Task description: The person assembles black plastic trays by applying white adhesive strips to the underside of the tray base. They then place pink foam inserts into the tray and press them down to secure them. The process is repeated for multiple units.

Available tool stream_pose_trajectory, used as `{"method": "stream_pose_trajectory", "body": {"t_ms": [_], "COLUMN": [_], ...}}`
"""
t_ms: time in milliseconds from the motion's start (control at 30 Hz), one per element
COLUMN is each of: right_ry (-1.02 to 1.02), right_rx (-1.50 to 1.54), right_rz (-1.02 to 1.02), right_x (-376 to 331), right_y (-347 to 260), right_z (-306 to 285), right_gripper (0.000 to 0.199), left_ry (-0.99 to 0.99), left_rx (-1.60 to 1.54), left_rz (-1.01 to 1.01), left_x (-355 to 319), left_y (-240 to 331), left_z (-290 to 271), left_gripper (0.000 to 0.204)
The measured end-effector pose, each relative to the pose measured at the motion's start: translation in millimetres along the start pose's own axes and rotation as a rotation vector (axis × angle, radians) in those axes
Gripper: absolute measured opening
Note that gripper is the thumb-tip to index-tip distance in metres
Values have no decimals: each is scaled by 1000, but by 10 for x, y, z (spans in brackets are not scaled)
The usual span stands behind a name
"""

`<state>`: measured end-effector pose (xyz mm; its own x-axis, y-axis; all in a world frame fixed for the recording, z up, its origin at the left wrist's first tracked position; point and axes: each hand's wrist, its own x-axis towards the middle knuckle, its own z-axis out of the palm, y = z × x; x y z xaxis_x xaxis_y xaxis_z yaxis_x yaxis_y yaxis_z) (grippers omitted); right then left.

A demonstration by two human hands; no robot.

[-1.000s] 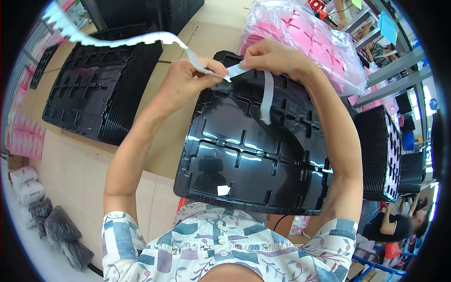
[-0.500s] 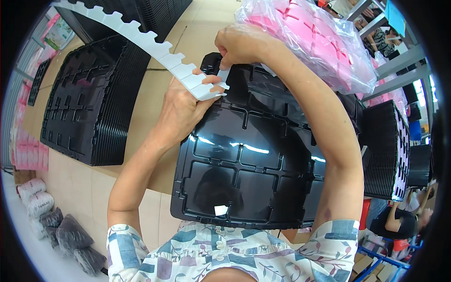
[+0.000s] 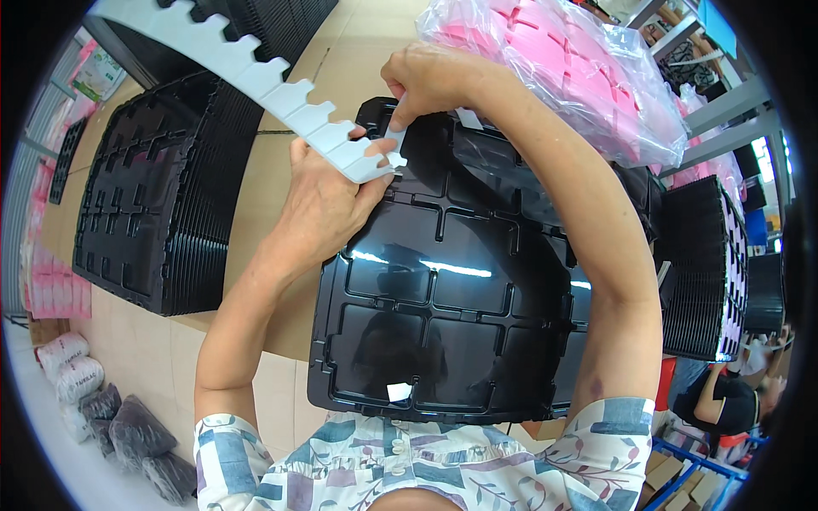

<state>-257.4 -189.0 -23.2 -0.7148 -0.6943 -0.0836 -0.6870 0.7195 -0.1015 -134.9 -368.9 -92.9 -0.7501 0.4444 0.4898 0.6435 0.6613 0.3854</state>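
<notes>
My left hand (image 3: 319, 204) grips the end of a long white notched strip (image 3: 281, 98), with its fingers wrapped round it at the tray's far left corner. The strip has lines across it and arches off to the upper left. Just beside that end, my right hand (image 3: 434, 78) is closed in a pinch on a small white piece (image 3: 396, 136). Under both hands lies a glossy black plastic tray (image 3: 464, 247) with moulded compartments. A small white tag (image 3: 399, 392) sits on its near edge, and another white tag (image 3: 468, 117) shows at its far side.
A tall stack of black trays (image 3: 128, 204) stands at left, another stack (image 3: 699, 272) at right. Pink trays in clear plastic (image 3: 579, 77) lie at the far right, by a grey metal frame (image 3: 724, 128). Dark bags (image 3: 141, 430) rest on the floor. A co-worker (image 3: 724, 396) is at lower right.
The white strip has swung slightly down and left at its hanging part. Both hands have shifted a little to the left and keep their holds. The tray sits almost the same in view.
</notes>
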Motion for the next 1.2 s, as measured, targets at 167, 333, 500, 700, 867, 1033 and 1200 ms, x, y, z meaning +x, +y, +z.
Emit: {"method": "stream_pose_trajectory", "body": {"t_ms": [167, 333, 500, 700, 867, 1033, 1200], "right_ry": [-64, -208, -141, -58, 50, 154, -21], "right_rx": [52, 97, 78, -13, -129, 186, 522], "right_rz": [21, 148, 142, 74, -128, -222, 125], "right_x": [19, 35, 78, 67, -44, -164, -174], "right_y": [139, 88, 36, -127, -227, -236, -98], "right_z": [33, 5, 11, -39, 70, 10, -12], "right_gripper": [50, 70, 47, 36, 31, 31, 22], "left_ry": [-9, -57, -72, -65, -94, -37, 162], "left_rx": [34, 92, 129, 163, 173, 55, -400], "left_rz": [20, 69, 73, 82, 30, 37, -167], "left_x": [70, 43, 62, 56, 118, 60, -50], "left_y": [87, 53, 76, 74, 91, 27, -119], "left_z": [-55, -68, -91, -71, -81, -64, 116], "left_gripper": [20, 20, 18, 19, 24, 19, 15]}}
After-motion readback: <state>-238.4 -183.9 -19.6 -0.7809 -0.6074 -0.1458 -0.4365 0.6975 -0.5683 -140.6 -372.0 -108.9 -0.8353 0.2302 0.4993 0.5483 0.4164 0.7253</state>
